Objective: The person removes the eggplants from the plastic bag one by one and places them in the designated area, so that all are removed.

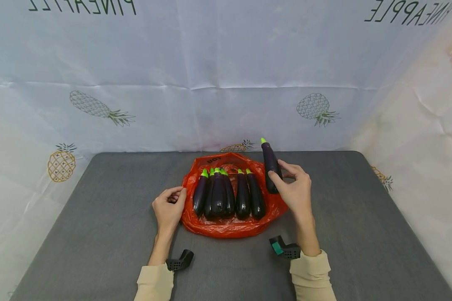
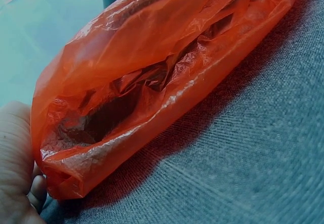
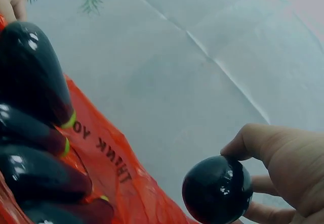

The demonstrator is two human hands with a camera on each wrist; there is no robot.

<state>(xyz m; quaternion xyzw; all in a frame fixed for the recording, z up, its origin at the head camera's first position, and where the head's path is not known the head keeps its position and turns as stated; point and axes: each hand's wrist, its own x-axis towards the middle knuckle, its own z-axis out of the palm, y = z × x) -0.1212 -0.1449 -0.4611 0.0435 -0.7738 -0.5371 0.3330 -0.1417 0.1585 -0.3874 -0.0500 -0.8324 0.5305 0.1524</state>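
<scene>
Gray table | red bag: six eggplants | hands: left pinches bag, right seventh eggplant

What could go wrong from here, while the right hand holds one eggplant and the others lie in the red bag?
The held eggplant might slip, as the right hand grips its glossy skin near the thick end. The left hand holds the edge of the red bag, so a pull there could roll the other eggplants, which lie close together.

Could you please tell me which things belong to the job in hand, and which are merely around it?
In use:
eggplant in right hand
bagged eggplants
red bag, edge pinched by left hand

Just around:
table
pineapple-print sheet
wrist cameras
</scene>
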